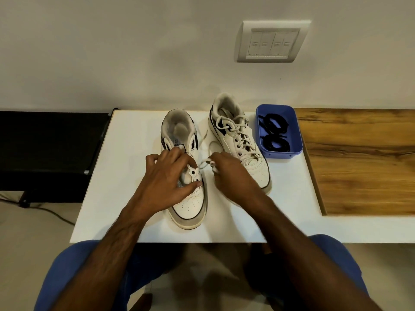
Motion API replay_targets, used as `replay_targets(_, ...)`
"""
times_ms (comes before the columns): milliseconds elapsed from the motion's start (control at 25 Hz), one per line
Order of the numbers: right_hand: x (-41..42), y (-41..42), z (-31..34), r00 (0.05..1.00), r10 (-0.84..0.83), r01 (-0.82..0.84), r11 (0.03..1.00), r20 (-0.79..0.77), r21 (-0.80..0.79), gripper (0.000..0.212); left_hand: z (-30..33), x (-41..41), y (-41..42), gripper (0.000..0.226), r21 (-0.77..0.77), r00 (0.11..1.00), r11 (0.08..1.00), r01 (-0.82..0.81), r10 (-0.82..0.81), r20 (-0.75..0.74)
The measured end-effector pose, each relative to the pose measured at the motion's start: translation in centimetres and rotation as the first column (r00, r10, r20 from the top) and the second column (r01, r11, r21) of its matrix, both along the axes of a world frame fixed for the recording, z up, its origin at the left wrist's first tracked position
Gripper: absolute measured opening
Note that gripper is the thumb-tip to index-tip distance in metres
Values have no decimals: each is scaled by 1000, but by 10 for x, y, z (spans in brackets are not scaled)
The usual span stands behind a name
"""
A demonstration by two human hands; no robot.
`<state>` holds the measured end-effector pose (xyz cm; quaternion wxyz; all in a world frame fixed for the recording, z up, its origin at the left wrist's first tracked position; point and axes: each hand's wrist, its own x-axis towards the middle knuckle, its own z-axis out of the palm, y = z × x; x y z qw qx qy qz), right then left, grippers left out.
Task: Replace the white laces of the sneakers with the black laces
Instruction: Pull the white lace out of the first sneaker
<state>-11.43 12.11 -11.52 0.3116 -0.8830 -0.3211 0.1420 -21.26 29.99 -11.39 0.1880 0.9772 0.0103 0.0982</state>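
Observation:
Two white sneakers stand side by side on the white board [116, 198], toes toward me. The left sneaker [188, 207] has most of its eyelets bare. My left hand [166, 176] rests over its tongue and eyelet rows, fingers curled against the upper. My right hand [226, 173] pinches the loose white lace [203, 164], which runs from a right-side eyelet and trails up between the shoes. The right sneaker [242, 140] is still fully laced in white. Two coiled black laces [272, 133] lie in the blue tray [296, 131].
The blue tray sits at the board's right back corner, touching the right sneaker's side. A wooden tabletop [359, 162] extends to the right. A black bench [45, 149] stands to the left. A switch plate [271, 42] is on the wall behind.

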Motion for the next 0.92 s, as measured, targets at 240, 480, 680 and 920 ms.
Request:
replay_targets(240, -7, 20, -30, 945, 181, -100, 953, 273, -285, 37, -5, 1, 3, 25, -47, 999, 999, 15, -12, 52)
replay_targets(480, -14, 12, -28, 936, 200, -99, 938, 288, -331, 18, -5, 1, 3, 19, -106, 999, 994, 15, -10, 42)
replay_targets(680, -14, -4, 22, 992, -99, 97, 995, -83, -20, 11, 18, -8, -15, 33, -493, 989, 869, 50, 24, 143)
replay_targets(920, -11, -8, 157, 772, 165, 252, 807, -614, 534, 10, 78, 5, -69, 81, -911, 989, 412, 2, -135, -59)
